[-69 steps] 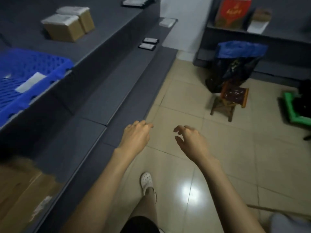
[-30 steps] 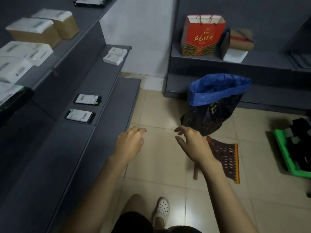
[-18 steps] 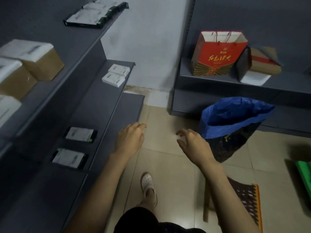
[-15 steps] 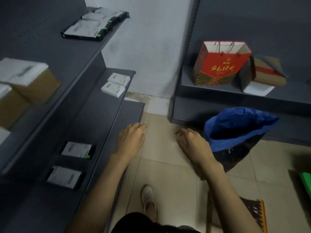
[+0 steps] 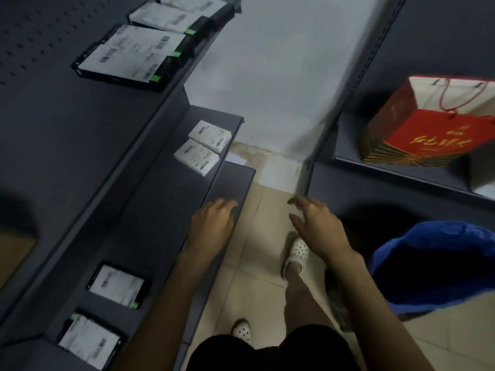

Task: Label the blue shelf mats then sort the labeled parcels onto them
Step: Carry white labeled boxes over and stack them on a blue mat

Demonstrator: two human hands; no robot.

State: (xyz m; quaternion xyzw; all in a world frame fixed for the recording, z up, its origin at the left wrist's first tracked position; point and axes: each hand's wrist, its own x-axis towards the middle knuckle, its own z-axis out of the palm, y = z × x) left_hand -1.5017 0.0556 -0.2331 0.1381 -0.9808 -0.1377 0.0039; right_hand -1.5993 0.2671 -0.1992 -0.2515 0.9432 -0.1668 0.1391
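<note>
Dark grey shelving is lining a tiled aisle, and no blue mat is showing here. Both hands are hovering empty, left hand and right hand with fingers loosely spread. From near to far the labeled parcels are lying as two black flat packs, two small white boxes and three flat packs on the top shelf; they are probably light and stiff, best taken by their long edges.

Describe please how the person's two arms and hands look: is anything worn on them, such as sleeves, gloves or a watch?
Both forearms are bare up to the picture's lower edge, with no sleeve in view. The left hand and the right hand wear no gloves. No watch, ring or bracelet shows on either wrist.
</note>
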